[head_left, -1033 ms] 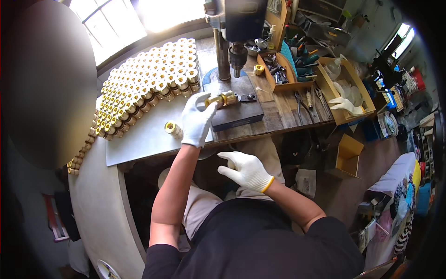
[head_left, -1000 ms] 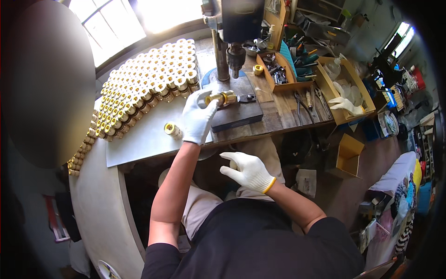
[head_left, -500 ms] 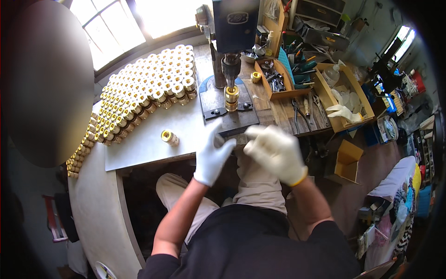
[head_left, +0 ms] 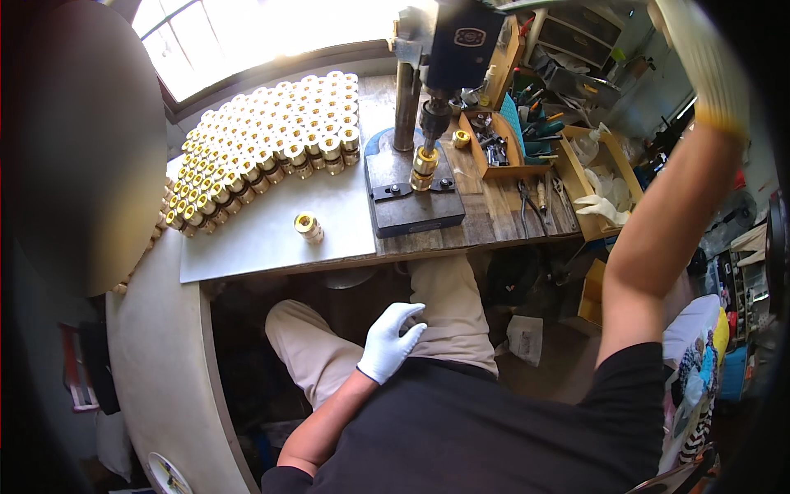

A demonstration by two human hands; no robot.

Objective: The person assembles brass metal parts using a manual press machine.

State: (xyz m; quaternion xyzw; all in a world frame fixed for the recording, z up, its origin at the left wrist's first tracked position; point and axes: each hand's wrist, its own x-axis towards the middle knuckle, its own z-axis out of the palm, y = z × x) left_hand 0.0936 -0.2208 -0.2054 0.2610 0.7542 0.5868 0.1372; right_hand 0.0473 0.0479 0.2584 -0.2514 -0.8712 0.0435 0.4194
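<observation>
My left hand (head_left: 390, 342), in a white glove, hovers over my lap with thumb and fingers apart and nothing in it. Stretched far up at the right edge is my gloved right hand (head_left: 687, 62); its fingers are smeared and partly out of view. A brass cylindrical fitting (head_left: 424, 171) stands on the base (head_left: 415, 221) of a drill press (head_left: 461, 49), under its chuck (head_left: 434, 117). Another brass fitting (head_left: 309, 228) is alone on the white board (head_left: 247, 257). Behind it, many similar fittings (head_left: 276, 136) stand upright in tight rows.
Right of the press lie a brass piece (head_left: 461, 138), a wooden tray of metal parts (head_left: 494, 146) and pliers (head_left: 531, 206). A cardboard box (head_left: 629, 169) with gloves and a bottle sits beyond. A curved grey bench (head_left: 152, 354) runs down the left.
My right hand has swung from near the press up to the far upper right. My left hand has drawn back from the bench edge toward my lap. The view has shifted a little.
</observation>
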